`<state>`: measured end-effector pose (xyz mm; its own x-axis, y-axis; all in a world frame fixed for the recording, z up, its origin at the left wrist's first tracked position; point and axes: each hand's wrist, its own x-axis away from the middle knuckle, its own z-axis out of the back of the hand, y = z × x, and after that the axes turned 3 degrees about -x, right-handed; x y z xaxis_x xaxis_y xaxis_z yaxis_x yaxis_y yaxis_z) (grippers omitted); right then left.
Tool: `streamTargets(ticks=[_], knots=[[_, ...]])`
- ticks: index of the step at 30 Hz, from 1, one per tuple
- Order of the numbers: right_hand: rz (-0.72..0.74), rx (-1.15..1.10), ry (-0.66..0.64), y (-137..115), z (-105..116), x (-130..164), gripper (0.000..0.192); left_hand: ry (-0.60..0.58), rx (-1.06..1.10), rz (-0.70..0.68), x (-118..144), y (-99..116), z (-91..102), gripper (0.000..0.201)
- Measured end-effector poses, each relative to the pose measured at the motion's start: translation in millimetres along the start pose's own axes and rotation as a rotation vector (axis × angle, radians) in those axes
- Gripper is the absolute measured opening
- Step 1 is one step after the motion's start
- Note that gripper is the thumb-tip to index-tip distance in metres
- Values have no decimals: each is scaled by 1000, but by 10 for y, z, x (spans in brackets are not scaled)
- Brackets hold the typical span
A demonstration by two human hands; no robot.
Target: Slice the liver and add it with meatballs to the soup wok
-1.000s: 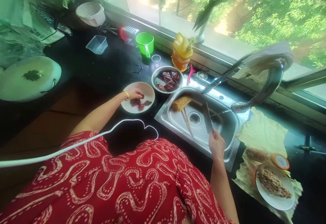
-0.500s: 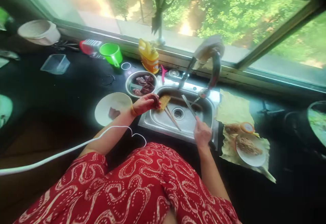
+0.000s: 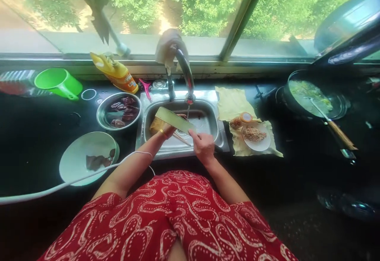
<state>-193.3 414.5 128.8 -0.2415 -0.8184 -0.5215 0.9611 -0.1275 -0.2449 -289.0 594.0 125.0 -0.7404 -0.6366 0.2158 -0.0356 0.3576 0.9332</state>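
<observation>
My right hand (image 3: 204, 147) grips the handle end of a broad-bladed knife (image 3: 175, 121) over the metal sink (image 3: 210, 142). Its flat, pale blade slants up to the left, in front of my left hand (image 3: 168, 129). Behind the blade, the fingers of that hand are mostly hidden. A reddish-brown bit of the dark meat (image 3: 182, 116) shows past the blade's upper edge, at the left hand. Below the blade, a yellow-brown sponge-like pad and thin sticks lie in the sink. Water runs from the tap (image 3: 190, 98).
Left of the sink stand a metal bowl (image 3: 99, 115) with dark meat in water, a white dish (image 3: 69, 162) with dark pieces, a green mug (image 3: 55, 84) and a yellow bottle (image 3: 117, 75). On the right are a small plate (image 3: 265, 145) and a pan (image 3: 292, 103). A white cable (image 3: 44, 191) crosses my left arm.
The view has swung right, bringing the pan into sight. My hands have come together; the knife, earlier apart on the right, now lies across the front of my left hand and the meat.
</observation>
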Motion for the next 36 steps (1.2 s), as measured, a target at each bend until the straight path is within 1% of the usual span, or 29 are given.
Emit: streamTargets(ticks=[3, 6, 9, 13, 16, 19, 21, 23, 27, 32, 36], knots=[[9, 17, 19, 55, -20, -28, 44, -49, -53, 0, -20, 47, -58, 53], [9, 27, -4, 104, -42, -54, 44, -67, -92, -3, -66, 40, -64, 52], [-19, 34, -53, 127, -65, -87, 44, -60, -121, -31, -140, -14, -32, 53], [-93, 29, -158, 125, -62, -163, 43, -53, -136, -73, -246, -66, 38, 54], [-137, 19, -232, 124, -39, -244, 43, -52, -96, -88, -304, -51, 70, 59], [-164, 6, -285, 138, -28, -339, 43, -43, -65, -61, -338, -13, 72, 62], [-199, 2, -302, 161, -32, -406, 42, -20, -57, -14, -347, 10, 64, 60], [-265, 3, -306, 197, -42, -468, 42, -1, -26, 50, -347, 32, 56, 57], [-404, -7, -320, 288, -60, -539, 42, 16, 130, 132, -329, 88, 51, 56], [-498, 2, -378, 370, -74, -512, 42, -25, 241, 110, -329, 176, 18, 47], [-550, 54, -426, 421, -83, -460, 42, -69, 253, 76, -397, 245, -82, 48]])
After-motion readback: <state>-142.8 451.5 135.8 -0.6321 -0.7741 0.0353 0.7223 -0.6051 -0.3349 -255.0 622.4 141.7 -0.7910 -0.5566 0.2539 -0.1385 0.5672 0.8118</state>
